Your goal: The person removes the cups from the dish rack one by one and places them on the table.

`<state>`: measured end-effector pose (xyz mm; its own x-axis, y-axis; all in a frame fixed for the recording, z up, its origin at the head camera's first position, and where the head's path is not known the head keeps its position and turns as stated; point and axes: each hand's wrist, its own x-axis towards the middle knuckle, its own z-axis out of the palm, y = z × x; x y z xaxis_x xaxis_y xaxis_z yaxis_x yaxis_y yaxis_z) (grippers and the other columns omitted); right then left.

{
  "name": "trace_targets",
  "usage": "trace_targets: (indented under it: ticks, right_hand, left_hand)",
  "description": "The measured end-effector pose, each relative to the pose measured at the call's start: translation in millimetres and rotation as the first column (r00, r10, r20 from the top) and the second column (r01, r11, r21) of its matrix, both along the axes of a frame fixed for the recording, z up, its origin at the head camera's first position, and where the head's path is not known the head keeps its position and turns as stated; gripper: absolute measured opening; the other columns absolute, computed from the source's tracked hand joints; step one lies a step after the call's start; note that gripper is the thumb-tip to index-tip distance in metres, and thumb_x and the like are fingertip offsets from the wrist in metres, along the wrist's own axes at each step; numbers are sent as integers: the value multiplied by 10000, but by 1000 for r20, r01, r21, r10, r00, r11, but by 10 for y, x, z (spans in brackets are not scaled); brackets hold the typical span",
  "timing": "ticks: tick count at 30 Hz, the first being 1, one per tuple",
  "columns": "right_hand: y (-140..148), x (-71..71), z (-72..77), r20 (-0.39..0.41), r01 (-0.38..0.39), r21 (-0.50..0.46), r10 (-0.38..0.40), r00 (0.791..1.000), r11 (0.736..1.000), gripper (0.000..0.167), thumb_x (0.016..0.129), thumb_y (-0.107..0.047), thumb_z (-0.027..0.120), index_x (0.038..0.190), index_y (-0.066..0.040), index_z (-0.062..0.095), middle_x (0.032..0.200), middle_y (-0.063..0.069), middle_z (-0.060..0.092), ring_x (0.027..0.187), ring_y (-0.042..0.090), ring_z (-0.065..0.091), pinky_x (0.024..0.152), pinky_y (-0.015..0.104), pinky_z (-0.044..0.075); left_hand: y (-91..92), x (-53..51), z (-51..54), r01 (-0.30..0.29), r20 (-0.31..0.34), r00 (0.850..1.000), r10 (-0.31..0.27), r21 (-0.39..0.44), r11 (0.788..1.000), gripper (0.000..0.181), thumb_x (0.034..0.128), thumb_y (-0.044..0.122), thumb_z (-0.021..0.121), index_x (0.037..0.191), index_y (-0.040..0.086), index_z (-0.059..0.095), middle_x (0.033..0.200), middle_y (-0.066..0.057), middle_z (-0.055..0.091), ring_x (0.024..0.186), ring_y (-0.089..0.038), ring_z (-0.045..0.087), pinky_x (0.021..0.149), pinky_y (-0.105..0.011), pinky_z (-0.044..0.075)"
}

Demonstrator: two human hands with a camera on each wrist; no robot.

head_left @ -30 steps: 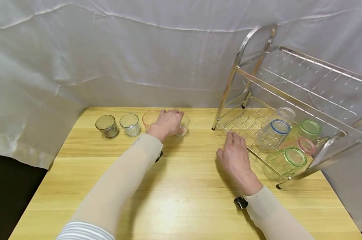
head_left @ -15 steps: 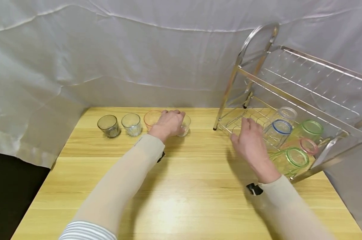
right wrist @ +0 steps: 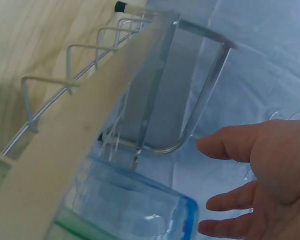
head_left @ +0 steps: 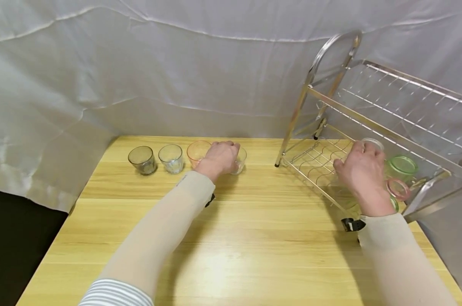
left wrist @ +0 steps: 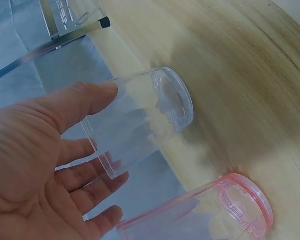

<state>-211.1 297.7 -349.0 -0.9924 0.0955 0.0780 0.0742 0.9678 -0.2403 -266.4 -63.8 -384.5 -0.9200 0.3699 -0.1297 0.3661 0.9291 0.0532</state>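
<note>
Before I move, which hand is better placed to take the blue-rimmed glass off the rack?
Likely the right hand: it is at the rack, its fingers spread beside the blue-rimmed glass. The left hand is away from the rack, at a clear glass.

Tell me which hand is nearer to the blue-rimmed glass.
Right. The right hand is right beside the rim of the blue-rimmed glass; the left hand is well off to the left, at the rightmost clear glass on the table.
</note>
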Motion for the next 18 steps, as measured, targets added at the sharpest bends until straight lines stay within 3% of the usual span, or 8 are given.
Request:
trace_targets:
  ticks: [6,14,18]
  right_hand:
    - [86,-24,-27,63,36,6,-36,997,999,847,1027,-349,536,1541,224,181,1438,569,235,1240,784,289,1060,822,288]
    - [117,-42,-63,83,25,37,-28,996,999,744,949,-297,610,1402,239,362,1367,547,336,1197,733,370,1037,771,330]
    - [120,-35,-82,96,29,27,-31,995,999,743,947,-281,618,1419,225,345,1384,544,319,1201,752,343,1009,796,347]
  left_hand:
    - [0,1,-4,1,4,1000,-1,8,1000,714,966,346,768,1565,96,469,1556,-116,543,1455,-311,499,1244,-518,361]
    - [-6,13,-14,-12,1,1000,12,13,1000,765,968,367,774,1601,109,430,1592,-115,511,1477,-308,477,1258,-532,338]
    - [-16,17,-26,-14,0,1000,14,27,1000,790,962,378,779,1610,109,415,1621,-125,479,1502,-316,449,1268,-548,313]
